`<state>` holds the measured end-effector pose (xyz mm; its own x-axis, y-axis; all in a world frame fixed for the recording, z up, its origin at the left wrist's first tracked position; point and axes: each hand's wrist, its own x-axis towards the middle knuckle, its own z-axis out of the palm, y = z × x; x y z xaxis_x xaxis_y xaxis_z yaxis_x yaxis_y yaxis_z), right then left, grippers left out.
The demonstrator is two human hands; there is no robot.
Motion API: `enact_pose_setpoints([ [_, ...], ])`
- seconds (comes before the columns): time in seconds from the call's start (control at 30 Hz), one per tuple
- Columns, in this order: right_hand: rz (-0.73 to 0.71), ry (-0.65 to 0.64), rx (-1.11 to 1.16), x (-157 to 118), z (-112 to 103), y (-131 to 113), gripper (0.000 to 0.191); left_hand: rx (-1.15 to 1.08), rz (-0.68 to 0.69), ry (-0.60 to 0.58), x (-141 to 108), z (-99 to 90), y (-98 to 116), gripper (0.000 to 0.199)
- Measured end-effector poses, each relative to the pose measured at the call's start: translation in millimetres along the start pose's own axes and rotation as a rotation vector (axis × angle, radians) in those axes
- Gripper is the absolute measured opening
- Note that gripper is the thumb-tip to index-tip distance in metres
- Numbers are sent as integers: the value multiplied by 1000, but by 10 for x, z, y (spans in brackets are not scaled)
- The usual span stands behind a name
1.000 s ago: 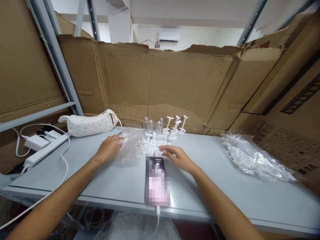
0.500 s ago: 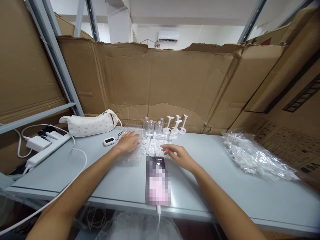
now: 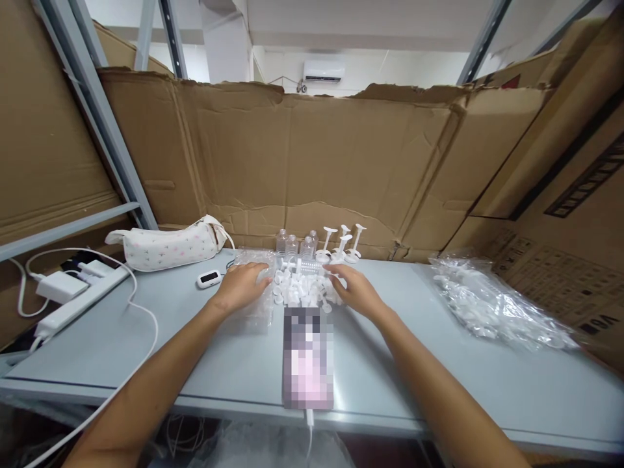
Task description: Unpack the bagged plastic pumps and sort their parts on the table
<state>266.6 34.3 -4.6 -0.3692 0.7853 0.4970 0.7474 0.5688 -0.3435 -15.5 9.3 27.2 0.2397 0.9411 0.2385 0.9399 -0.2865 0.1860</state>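
At the far left of the frame a white power strip (image 3: pixel 73 304) is lying on the grey tabletop (image 3: pixel 439 364), its cable trailing toward the lower left corner, and just behind it a pale flowered pouch (image 3: pixel 166 246) is resting against the cardboard wall (image 3: pixel 341 162). Right of the pouch a small white gadget (image 3: pixel 209 279) is sitting beside the left hand (image 3: pixel 241 286). That hand is lying palm down, fingers loosely spread, on a clear plastic bag (image 3: pixel 253 305) and is gripping nothing that can be seen. Directly to its right, at the centre of the frame, a heap of small white caps (image 3: pixel 299 290) is spreading across the tabletop between the two hands, its longer side running left to right. The right hand (image 3: pixel 353 290) is resting at the heap's right edge, fingers curved and open, touching the caps; whether it is pinching one cannot be told. Both hands are standing about equally close to the heap, the right one being in contact with it. Behind the heap small clear bottles (image 3: pixel 292 246) and white pump stems (image 3: pixel 344 242) are standing upright. Below the heap a phone (image 3: pixel 308 357) is lying with its long side pointing toward the viewer. At the right a large clear bag of white parts (image 3: pixel 492 305) is lying well apart.
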Motion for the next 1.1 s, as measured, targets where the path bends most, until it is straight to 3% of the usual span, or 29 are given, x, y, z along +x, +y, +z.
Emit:
enact_pose_setpoints([
  [0.13,9,-108,-204,210,82,18,40,-7,157,144,-170,58,207,35],
  [0.33,-24,-219,-270,512,243,79,42,82,522,360,-371,337,456,26],
  [0.6,-21,-260,-275,715,361,213,38,99,807,474,-234,502,342,24],
  [0.8,-126,-221,-212,683,288,227,46,88,923,516,-88,525,212,23],
  [0.97,-140,-93,-138,564,132,171,44,93,984,506,3,559,131,20],
  [1.03,-113,-23,10,493,63,135,42,106,992,513,22,555,110,19],
  [1.1,-23,39,311,402,0,79,39,112,1003,541,17,535,119,18],
])
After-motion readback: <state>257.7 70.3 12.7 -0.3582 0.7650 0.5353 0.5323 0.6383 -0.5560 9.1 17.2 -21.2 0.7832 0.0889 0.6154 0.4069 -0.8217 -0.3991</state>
